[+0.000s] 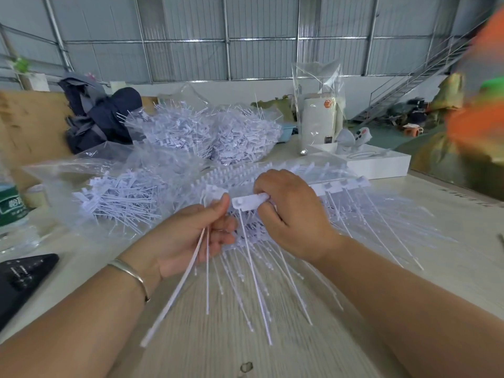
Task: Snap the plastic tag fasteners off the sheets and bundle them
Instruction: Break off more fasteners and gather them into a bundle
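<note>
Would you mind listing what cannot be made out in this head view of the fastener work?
- How many fasteners the left hand holds: its palm hides their heads.
- Whether the fastener pinched by the right hand has snapped off the sheet: the fingers cover the joint.
- The bottle label: cut by the left edge, too small.
- The orange shape at the right edge: blurred.
- The dark object at lower left: cut off.

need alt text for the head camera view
A person's right hand pinches a white plastic tag fastener above fastener sheets on a table, while the left hand holds a few loose fasteners. Clear bags of fasteners lie behind.
</note>
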Demonstrator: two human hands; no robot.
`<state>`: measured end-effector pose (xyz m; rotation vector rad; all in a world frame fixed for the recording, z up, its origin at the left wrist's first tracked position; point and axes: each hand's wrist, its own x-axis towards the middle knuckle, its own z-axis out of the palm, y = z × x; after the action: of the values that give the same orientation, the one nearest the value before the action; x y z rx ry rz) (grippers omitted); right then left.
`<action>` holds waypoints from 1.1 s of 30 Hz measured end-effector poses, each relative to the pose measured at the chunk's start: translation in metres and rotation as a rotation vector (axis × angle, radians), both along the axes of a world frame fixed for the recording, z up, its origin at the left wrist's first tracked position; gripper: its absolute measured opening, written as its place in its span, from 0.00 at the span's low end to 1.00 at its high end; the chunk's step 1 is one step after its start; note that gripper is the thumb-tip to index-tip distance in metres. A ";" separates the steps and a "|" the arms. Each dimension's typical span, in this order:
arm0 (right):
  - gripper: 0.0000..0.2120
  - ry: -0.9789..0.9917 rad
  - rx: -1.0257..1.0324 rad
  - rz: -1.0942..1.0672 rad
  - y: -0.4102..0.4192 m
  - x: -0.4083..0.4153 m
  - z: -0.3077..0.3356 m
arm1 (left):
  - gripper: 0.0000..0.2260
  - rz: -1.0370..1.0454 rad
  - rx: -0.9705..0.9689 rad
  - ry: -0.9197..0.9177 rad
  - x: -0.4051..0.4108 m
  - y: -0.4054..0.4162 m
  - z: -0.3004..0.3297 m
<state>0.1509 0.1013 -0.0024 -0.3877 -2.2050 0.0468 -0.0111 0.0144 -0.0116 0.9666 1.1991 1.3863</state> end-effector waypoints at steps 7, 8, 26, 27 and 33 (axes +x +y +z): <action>0.04 -0.132 -0.022 -0.012 0.001 -0.003 -0.004 | 0.10 -0.038 0.046 0.020 -0.002 -0.002 -0.001; 0.04 -0.165 -0.028 0.005 0.001 -0.004 -0.006 | 0.12 -0.028 0.038 0.058 -0.002 -0.003 -0.001; 0.39 -0.268 -0.101 -0.463 0.015 0.006 -0.002 | 0.05 0.112 -0.125 0.090 0.004 0.002 -0.004; 0.40 -0.275 -0.099 -0.461 0.015 0.004 -0.003 | 0.06 0.117 -0.125 0.087 0.003 0.002 -0.003; 0.37 -0.248 -0.069 -0.351 0.012 0.000 -0.008 | 0.09 0.077 -0.060 0.174 0.000 -0.002 -0.001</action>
<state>0.1504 0.1137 -0.0103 -0.8527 -2.3489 -0.1218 -0.0114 0.0124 -0.0129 1.0249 1.4130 1.3394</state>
